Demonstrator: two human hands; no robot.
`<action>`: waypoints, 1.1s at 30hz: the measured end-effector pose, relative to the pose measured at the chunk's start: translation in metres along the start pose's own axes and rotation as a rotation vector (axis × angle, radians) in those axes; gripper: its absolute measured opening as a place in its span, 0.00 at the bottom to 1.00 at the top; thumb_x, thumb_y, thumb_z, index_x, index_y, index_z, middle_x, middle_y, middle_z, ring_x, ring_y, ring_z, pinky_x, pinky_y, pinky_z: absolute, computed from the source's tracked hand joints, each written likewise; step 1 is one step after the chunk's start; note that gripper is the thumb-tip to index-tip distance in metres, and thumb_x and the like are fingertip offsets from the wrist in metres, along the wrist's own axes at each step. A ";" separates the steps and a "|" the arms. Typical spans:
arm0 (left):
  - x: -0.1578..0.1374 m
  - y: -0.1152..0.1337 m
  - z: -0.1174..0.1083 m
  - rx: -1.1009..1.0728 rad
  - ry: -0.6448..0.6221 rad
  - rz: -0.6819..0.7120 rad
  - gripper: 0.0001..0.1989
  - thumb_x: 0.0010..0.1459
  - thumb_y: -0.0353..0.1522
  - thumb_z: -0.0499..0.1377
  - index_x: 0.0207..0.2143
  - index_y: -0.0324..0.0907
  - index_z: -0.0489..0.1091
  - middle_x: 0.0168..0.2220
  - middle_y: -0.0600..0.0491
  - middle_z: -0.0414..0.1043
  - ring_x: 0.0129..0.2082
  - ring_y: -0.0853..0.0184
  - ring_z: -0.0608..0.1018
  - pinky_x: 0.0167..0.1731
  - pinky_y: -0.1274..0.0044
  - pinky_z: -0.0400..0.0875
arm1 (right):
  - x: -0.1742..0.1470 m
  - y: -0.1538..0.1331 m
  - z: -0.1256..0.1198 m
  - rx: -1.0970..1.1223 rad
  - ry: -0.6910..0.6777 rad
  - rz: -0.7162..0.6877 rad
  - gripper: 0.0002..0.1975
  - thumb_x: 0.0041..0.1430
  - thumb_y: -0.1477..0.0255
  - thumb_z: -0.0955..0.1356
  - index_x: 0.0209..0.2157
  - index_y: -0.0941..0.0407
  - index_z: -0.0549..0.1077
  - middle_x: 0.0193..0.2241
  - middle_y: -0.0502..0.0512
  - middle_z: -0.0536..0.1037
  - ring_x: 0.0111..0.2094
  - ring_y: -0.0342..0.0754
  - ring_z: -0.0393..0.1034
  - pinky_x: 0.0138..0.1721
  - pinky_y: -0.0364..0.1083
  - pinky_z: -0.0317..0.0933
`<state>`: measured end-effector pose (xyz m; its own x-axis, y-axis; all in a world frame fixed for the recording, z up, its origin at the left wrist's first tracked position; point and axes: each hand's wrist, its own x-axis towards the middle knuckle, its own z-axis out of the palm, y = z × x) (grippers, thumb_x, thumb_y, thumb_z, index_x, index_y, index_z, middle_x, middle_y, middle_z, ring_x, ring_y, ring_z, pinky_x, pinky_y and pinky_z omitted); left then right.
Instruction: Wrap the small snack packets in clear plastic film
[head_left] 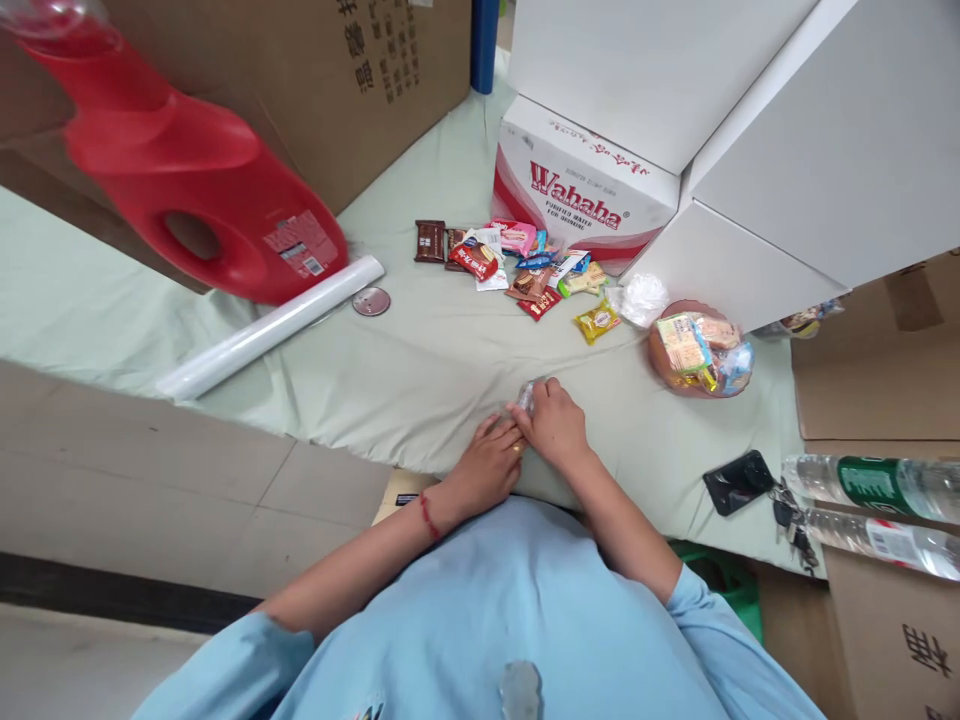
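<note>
Close together at the table's near edge, both my hands have curled fingers around a small, shiny, clear-wrapped item (526, 396). Most of it is hidden, so its kind cannot be made out. My right hand (556, 425) is closed over it from the right, thumb against the left fingers. My left hand (486, 462), with a ring and a red bracelet, is closed at its lower left. Beyond the hands lies a pile of packaged snacks (531, 284), with a yellow packet (598, 321) at its right. A bowl (670, 375) of wrapped snacks stands farther right.
A red jug (247, 190) and a white plastic roll (270, 328) lie left, near a round disc (371, 301). A Wahaha box (585, 195) stands behind the snacks. At right are crumpled plastic (643, 298), a black phone (739, 482), keys (787, 515) and bottles (870, 483).
</note>
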<state>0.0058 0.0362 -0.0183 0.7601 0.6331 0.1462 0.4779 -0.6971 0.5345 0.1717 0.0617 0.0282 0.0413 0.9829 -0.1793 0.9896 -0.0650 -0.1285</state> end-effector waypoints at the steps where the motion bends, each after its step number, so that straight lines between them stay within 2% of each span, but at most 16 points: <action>1: -0.008 -0.004 -0.002 -0.015 0.008 0.007 0.24 0.64 0.24 0.54 0.61 0.40 0.72 0.60 0.43 0.75 0.66 0.55 0.70 0.70 0.54 0.59 | -0.004 -0.001 0.002 -0.018 0.017 -0.023 0.25 0.73 0.50 0.61 0.50 0.57 0.72 0.48 0.66 0.74 0.48 0.59 0.71 0.43 0.50 0.66; 5: -0.031 -0.017 -0.006 -0.066 0.115 -0.067 0.16 0.67 0.25 0.53 0.51 0.41 0.77 0.56 0.44 0.79 0.61 0.55 0.74 0.63 0.58 0.70 | -0.010 -0.003 0.011 -0.030 0.055 -0.024 0.27 0.68 0.48 0.67 0.50 0.59 0.72 0.47 0.67 0.74 0.49 0.61 0.68 0.47 0.54 0.66; 9: -0.033 -0.021 -0.013 -0.157 0.256 -0.145 0.13 0.67 0.26 0.53 0.45 0.41 0.78 0.49 0.45 0.81 0.59 0.54 0.75 0.59 0.59 0.74 | -0.012 -0.002 0.008 0.011 0.063 0.026 0.15 0.69 0.61 0.69 0.50 0.57 0.74 0.46 0.65 0.75 0.47 0.57 0.69 0.45 0.50 0.66; 11: -0.031 -0.019 -0.021 -0.239 0.318 -0.193 0.12 0.68 0.28 0.53 0.45 0.42 0.77 0.48 0.46 0.81 0.58 0.56 0.76 0.58 0.59 0.75 | -0.017 0.005 -0.001 0.100 0.114 0.035 0.11 0.71 0.66 0.66 0.48 0.56 0.75 0.45 0.63 0.76 0.46 0.55 0.70 0.45 0.49 0.66; 14: -0.026 -0.012 -0.033 -0.433 0.366 -0.320 0.12 0.71 0.34 0.55 0.50 0.45 0.76 0.50 0.47 0.79 0.56 0.58 0.78 0.57 0.60 0.75 | -0.030 0.027 -0.017 0.414 0.249 0.055 0.14 0.72 0.67 0.62 0.48 0.56 0.77 0.43 0.61 0.79 0.45 0.54 0.72 0.47 0.49 0.66; 16: -0.020 -0.006 -0.038 -0.617 0.369 -0.425 0.15 0.70 0.40 0.56 0.55 0.46 0.73 0.55 0.45 0.76 0.57 0.57 0.77 0.56 0.61 0.76 | -0.038 0.043 -0.026 0.714 0.256 0.079 0.15 0.72 0.63 0.63 0.48 0.56 0.77 0.41 0.58 0.81 0.42 0.52 0.74 0.47 0.49 0.67; 18: -0.011 -0.001 -0.040 -0.817 0.343 -0.501 0.23 0.68 0.46 0.59 0.60 0.46 0.69 0.61 0.42 0.71 0.61 0.55 0.75 0.54 0.62 0.77 | -0.045 0.053 -0.027 0.978 0.174 0.090 0.16 0.69 0.58 0.66 0.47 0.55 0.77 0.39 0.55 0.82 0.39 0.51 0.75 0.43 0.48 0.68; 20: -0.001 0.003 -0.038 -0.993 0.255 -0.536 0.30 0.64 0.49 0.62 0.63 0.45 0.66 0.63 0.41 0.70 0.62 0.53 0.74 0.55 0.62 0.76 | -0.052 0.057 -0.021 1.144 0.077 0.071 0.17 0.66 0.56 0.69 0.48 0.53 0.77 0.40 0.54 0.83 0.38 0.50 0.76 0.41 0.47 0.69; 22: 0.009 0.008 -0.035 -1.088 0.118 -0.548 0.30 0.61 0.49 0.64 0.60 0.43 0.70 0.59 0.42 0.75 0.57 0.53 0.78 0.53 0.63 0.76 | -0.060 0.054 -0.011 1.229 0.015 0.033 0.19 0.65 0.56 0.70 0.52 0.52 0.76 0.45 0.54 0.84 0.41 0.50 0.77 0.45 0.48 0.71; 25: 0.018 0.016 -0.029 -1.028 0.006 -0.555 0.23 0.61 0.47 0.63 0.51 0.41 0.76 0.47 0.46 0.81 0.46 0.56 0.81 0.47 0.67 0.77 | -0.073 0.045 0.005 1.276 0.007 -0.001 0.23 0.67 0.57 0.69 0.59 0.50 0.73 0.52 0.55 0.82 0.51 0.52 0.78 0.53 0.50 0.71; 29: 0.022 0.025 -0.021 -0.886 -0.026 -0.523 0.20 0.63 0.46 0.60 0.50 0.43 0.76 0.44 0.49 0.82 0.42 0.59 0.82 0.43 0.69 0.77 | -0.085 0.049 0.012 1.161 0.096 -0.021 0.22 0.69 0.58 0.68 0.61 0.49 0.74 0.56 0.56 0.81 0.56 0.53 0.76 0.59 0.53 0.69; 31: 0.021 0.024 -0.020 -0.775 0.000 -0.478 0.21 0.65 0.46 0.58 0.52 0.44 0.76 0.47 0.48 0.82 0.43 0.58 0.82 0.43 0.69 0.78 | -0.082 0.070 0.004 1.060 0.166 -0.024 0.20 0.70 0.59 0.66 0.58 0.48 0.77 0.55 0.57 0.82 0.56 0.55 0.76 0.61 0.55 0.67; 33: 0.017 0.015 -0.021 -0.575 0.096 -0.422 0.21 0.67 0.45 0.56 0.54 0.43 0.75 0.52 0.45 0.80 0.48 0.57 0.82 0.47 0.66 0.78 | -0.071 0.109 -0.014 0.962 0.281 0.037 0.21 0.71 0.58 0.65 0.59 0.48 0.78 0.55 0.57 0.81 0.57 0.56 0.76 0.61 0.56 0.68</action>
<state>0.0167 0.0432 0.0093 0.5071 0.8547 -0.1115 0.3952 -0.1156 0.9113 0.2783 -0.0127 0.0401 0.2236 0.9744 0.0218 0.4596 -0.0857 -0.8840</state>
